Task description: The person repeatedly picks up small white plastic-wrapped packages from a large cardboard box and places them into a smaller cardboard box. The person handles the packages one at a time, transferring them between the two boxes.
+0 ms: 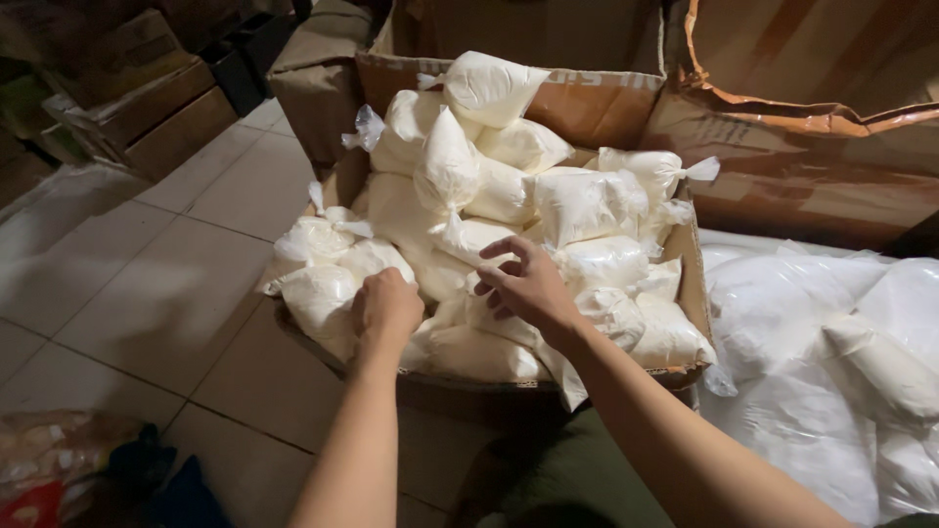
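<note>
A cardboard box in front of me is heaped with several tied clear plastic bags of white powder. My left hand is curled into a fist, pressing down among the bags at the box's near left side. My right hand rests on the pile near the middle, fingers spread and pinching at the plastic of one bag. The upper bags lean against the box's raised back flap.
A large clear sack of white powder lies to the right. Torn brown cardboard stands behind it. Wooden crates sit at the far left on the tiled floor. Coloured packaging lies at the bottom left.
</note>
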